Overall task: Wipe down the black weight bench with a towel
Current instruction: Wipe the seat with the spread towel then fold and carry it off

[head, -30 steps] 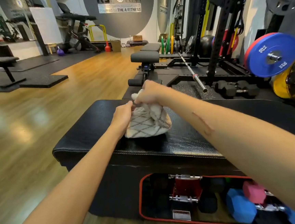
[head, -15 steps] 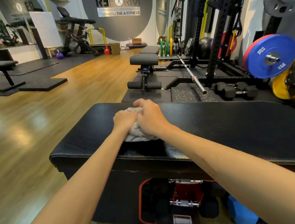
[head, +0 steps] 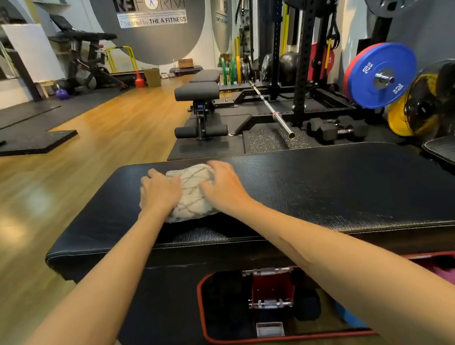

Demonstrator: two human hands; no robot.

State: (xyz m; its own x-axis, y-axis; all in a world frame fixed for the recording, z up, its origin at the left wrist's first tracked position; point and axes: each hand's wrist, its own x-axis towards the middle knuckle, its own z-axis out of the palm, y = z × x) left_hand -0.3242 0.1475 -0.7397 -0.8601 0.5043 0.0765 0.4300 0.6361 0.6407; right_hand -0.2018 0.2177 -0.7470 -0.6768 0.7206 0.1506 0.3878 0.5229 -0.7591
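Observation:
The black weight bench [head: 332,190] runs across the view in front of me, its padded top shiny and creased. A cream towel [head: 191,194] with a brown diamond pattern lies bunched on the left part of the pad. My left hand [head: 160,190] presses on the towel's left side with fingers spread over it. My right hand [head: 223,186] rests on its right side, palm down, fingers curled over the far edge. Both forearms reach in from the bottom of the frame.
Under the bench a red-edged opening [head: 273,306] holds dumbbells and a metal latch. Beyond are another bench [head: 199,97], a barbell [head: 272,110], black dumbbells [head: 335,130], a rack with a blue plate [head: 380,76], and wooden floor [head: 57,187] to the left.
The towel was lifted and bunched between both hands, then pushed down onto the pad. Now both hands lie flatter on it, spread apart at its two sides.

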